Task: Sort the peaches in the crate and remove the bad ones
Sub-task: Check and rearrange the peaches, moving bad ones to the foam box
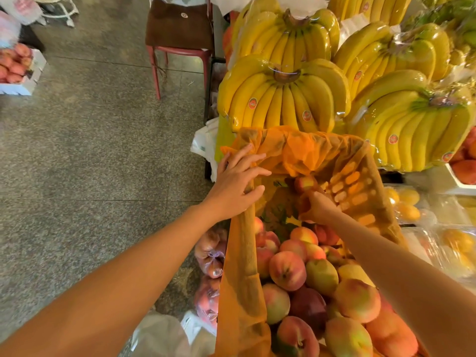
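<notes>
A crate lined with thin orange paper (242, 266) holds several red-yellow peaches (287, 270), piled toward the near right. My left hand (238, 177) rests with spread fingers on the paper at the crate's far left corner. My right hand (318, 204) reaches deep into the far end of the crate. Its fingers curl around a small reddish peach (305, 182) held up near the far wall. Green leaves lie on the crate bottom beneath that hand.
Plastic-wrapped banana bunches (283, 99) stack right behind the crate. Bagged peaches (211, 256) lie on the floor to its left. Trays of yellow fruit (409, 204) sit to the right. A red chair (180, 34) and a box of peaches (15, 65) stand on the speckled floor.
</notes>
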`<state>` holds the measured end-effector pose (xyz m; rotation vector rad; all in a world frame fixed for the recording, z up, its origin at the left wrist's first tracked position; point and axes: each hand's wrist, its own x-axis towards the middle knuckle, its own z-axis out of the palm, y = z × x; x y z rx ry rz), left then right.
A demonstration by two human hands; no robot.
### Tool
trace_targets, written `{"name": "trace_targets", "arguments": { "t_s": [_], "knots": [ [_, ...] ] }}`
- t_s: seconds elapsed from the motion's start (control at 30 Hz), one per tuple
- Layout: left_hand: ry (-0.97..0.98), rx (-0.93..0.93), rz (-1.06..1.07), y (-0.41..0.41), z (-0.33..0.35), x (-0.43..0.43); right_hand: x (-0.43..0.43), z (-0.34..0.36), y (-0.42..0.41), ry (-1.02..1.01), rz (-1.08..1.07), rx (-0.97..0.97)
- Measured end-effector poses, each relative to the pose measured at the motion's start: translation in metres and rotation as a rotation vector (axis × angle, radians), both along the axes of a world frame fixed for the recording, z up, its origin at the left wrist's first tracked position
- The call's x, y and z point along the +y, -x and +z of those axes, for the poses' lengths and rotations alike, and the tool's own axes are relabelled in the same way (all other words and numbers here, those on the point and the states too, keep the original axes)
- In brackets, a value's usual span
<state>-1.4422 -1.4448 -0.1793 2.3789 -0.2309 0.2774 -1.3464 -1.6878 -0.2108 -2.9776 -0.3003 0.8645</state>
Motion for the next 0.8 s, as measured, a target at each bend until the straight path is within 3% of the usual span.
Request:
{"name": "trace_targets", "arguments": {
  "t_s": [0.23, 0.37, 0.53, 0.8],
  "knots": [
    [-0.022, 0.002, -0.012, 0.000, 0.001, 0.002, -0.012, 0.003, 0.003, -0.219, -0.025, -0.032],
    [-0.073, 0.024, 0.010, -0.001, 0.007, 0.000, -0.011, 0.024, 0.006, -0.524, -0.143, -0.028],
    [-0.225, -0.020, -0.004, -0.015, 0.029, -0.014, -0.022, 0.075, 0.015, -0.916, -0.271, 0.173],
    [-0.172, 0.206, -0.248, -0.055, 0.035, -0.082, -0.096, 0.142, 0.036, -1.054, -0.273, 0.033]
  ]
}}
